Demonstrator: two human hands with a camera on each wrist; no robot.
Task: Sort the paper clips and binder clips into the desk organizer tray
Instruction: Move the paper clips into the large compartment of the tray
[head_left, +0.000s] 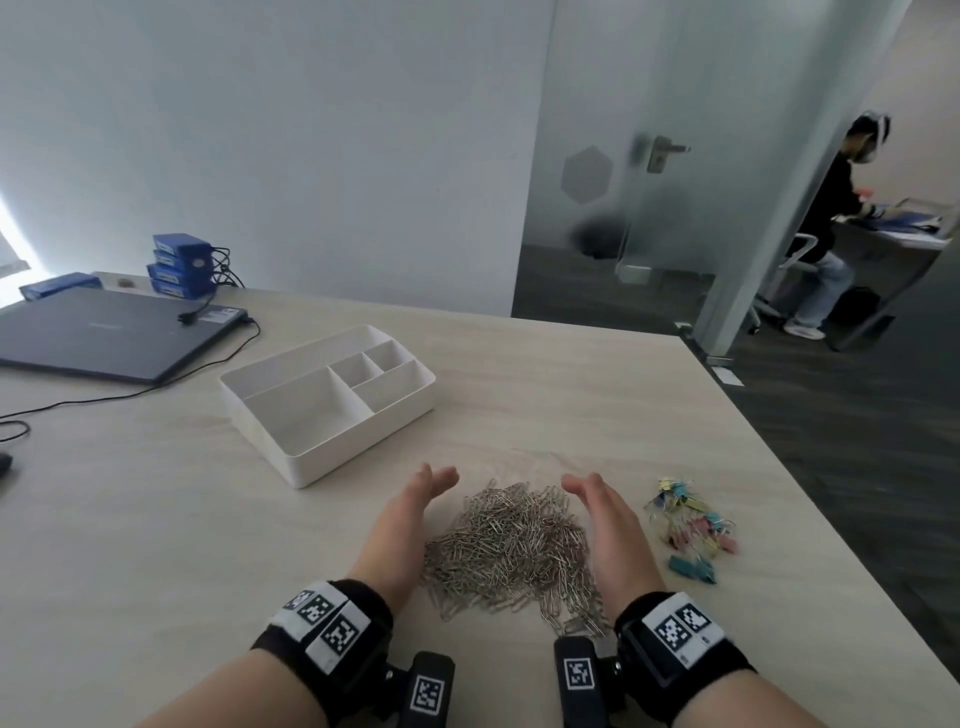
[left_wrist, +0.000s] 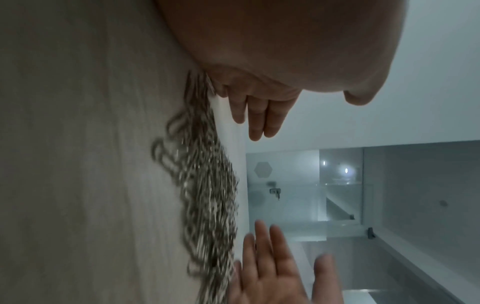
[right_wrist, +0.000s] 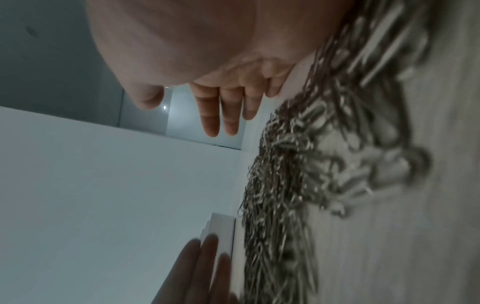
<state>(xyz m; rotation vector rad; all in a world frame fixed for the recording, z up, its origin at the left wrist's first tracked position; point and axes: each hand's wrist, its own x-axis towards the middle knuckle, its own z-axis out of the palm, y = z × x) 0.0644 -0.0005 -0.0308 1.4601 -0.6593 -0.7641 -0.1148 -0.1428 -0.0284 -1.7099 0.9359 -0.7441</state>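
The paper clips (head_left: 511, 551) are lying in a silver heap on the pale wooden table (head_left: 597, 395), near its front edge. The left hand (head_left: 402, 519) and the right hand (head_left: 605, 522) are standing on their edges at each side of the heap, fingers straight and relaxed, grasping nothing. The binder clips (head_left: 691, 525), in pastel colours, are lying just to the right of the right hand. The white organizer tray (head_left: 291, 457) is sitting behind the heap, its compartments showing nothing inside. A closed laptop (head_left: 104, 332) and blue boxes (head_left: 179, 265) are resting at the far left. Beyond a frosted glass door (head_left: 623, 182), another person (head_left: 826, 223) is sitting at a desk.
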